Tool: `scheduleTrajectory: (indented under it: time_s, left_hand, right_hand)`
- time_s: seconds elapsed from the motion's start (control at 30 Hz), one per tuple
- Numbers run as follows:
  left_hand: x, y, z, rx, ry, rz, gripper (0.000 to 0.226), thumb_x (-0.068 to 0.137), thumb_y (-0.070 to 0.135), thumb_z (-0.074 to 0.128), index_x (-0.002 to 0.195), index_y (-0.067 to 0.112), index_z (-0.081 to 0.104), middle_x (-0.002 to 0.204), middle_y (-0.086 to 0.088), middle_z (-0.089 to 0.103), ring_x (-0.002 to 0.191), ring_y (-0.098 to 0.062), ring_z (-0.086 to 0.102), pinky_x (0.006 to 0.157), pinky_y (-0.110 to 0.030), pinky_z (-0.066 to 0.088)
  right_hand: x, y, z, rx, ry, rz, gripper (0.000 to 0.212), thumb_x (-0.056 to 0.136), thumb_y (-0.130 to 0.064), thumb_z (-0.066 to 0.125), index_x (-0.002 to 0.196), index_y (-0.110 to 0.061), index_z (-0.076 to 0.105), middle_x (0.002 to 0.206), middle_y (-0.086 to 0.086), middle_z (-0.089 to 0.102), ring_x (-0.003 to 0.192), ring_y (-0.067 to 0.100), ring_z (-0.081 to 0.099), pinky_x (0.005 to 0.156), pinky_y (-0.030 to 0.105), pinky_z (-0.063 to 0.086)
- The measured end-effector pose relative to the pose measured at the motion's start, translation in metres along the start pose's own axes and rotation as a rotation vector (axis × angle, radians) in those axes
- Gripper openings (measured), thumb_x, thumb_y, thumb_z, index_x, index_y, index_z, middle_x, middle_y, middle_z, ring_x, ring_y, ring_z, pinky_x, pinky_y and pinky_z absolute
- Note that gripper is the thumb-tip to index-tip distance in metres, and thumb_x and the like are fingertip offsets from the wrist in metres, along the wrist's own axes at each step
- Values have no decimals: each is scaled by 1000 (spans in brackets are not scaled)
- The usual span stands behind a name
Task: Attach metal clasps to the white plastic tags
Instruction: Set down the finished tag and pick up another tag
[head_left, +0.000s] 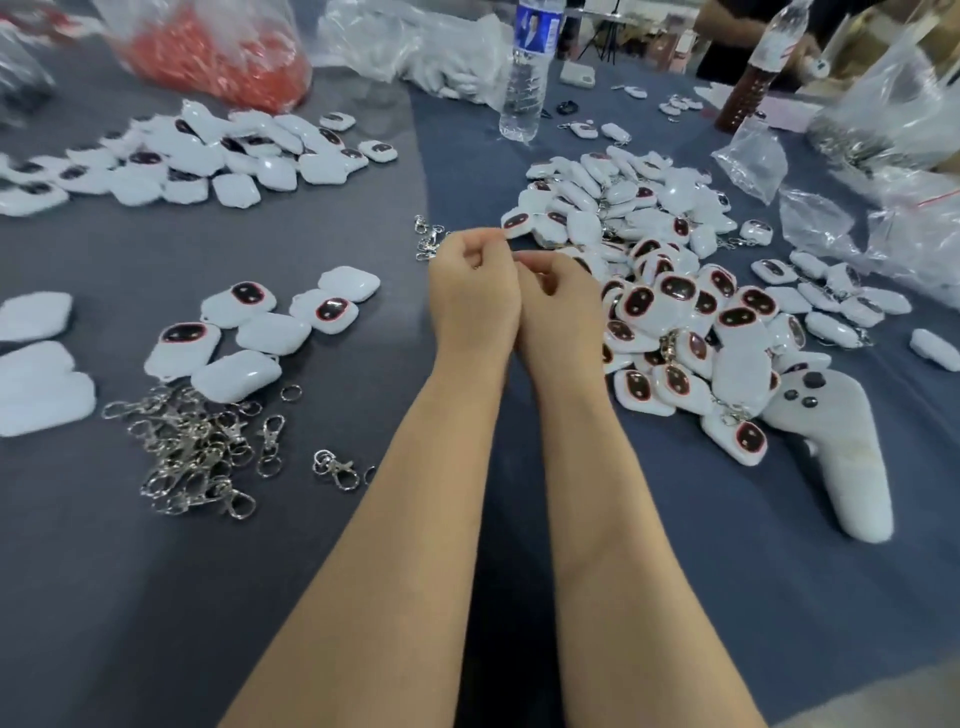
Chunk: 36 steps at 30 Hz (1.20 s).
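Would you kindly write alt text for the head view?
The left hand and right hand meet over a grey table, the left apparently pinching a white tag. Loose clasps lie left of them; a heap of clasped tags lies right.

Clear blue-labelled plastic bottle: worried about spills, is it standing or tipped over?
Standing: the clear blue-labelled plastic bottle rests base-down on the grey table, neck end up.

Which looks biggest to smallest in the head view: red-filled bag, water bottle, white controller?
1. red-filled bag.
2. white controller, though it lies nearer the camera.
3. water bottle, its top cut off.
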<state>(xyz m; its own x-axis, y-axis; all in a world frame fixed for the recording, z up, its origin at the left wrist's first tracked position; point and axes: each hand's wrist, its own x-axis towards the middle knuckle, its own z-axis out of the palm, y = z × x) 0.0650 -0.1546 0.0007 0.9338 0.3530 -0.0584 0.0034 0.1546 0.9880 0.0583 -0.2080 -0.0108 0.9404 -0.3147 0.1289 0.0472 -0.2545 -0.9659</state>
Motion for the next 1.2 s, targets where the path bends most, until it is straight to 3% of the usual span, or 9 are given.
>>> scheduleTrajectory:
  time_s: [0.1,0.27,0.47,0.6,0.73,0.87,0.93,1.07,1.2]
  left_hand:
    - [7,6,-46,41,139,34,15,90,9,48,95,14,62,85,3,62,90,-17,60,88,-32,49]
    - [13,6,-110,21,320,23,17,88,8,46,89,21,57,93,-1,59,86,-17,55,90,-40,48]
    - [12,-4,-129,18,333,11,20,86,8,44,89,24,55,109,-12,63,105,-29,59,94,-44,48]
    - [14,-7,-123,81,311,142,21,86,6,48,102,16,57,95,4,58,85,-12,55,79,-23,44]
    - [14,-10,-119,190,267,187,30,90,15,54,120,12,55,118,0,57,104,-8,55,94,-22,43]
    - [14,-11,-117,140,144,113,20,89,23,59,104,9,61,82,7,60,73,-5,56,66,-18,45]
    - [15,-12,-117,169,130,132,18,90,21,58,102,8,60,82,2,61,74,-11,56,66,-21,46]
    - [17,-11,-119,101,209,117,3,91,17,55,93,15,54,93,-6,66,88,-21,65,82,-36,54]
    - [18,-11,-121,-87,204,31,8,93,11,51,99,9,56,74,4,63,66,-2,63,64,-19,55]
  right_hand:
    - [-13,-6,38,-185,-179,-74,11,87,-19,58,96,-18,65,83,-10,65,77,1,59,66,10,43]
    - [-41,-4,98,-557,-408,-207,32,90,-16,46,116,-24,64,117,5,62,108,29,54,87,37,46]
    - [-49,-2,112,-632,-284,-170,17,92,-26,52,105,-17,58,113,8,57,109,30,49,90,39,40]
    - [-42,-3,107,-420,-307,-47,27,90,-25,56,113,-14,48,113,6,59,107,27,52,92,38,41]
    - [-34,-8,89,-103,-379,66,25,84,-16,66,108,-10,61,91,2,64,84,15,61,78,32,52]
    - [-33,-12,75,230,-558,78,14,86,-2,62,99,-3,67,84,10,72,72,13,68,71,26,57]
    - [-34,-14,68,107,-559,30,14,86,-5,62,99,-7,65,86,11,72,77,20,69,79,35,58]
    - [-30,-15,45,-695,-515,-45,40,76,-37,75,102,-17,52,106,4,59,97,23,58,78,34,48]
    - [-39,-24,37,-1022,-765,-36,55,72,-41,78,114,-16,52,121,8,52,111,28,51,87,37,47]
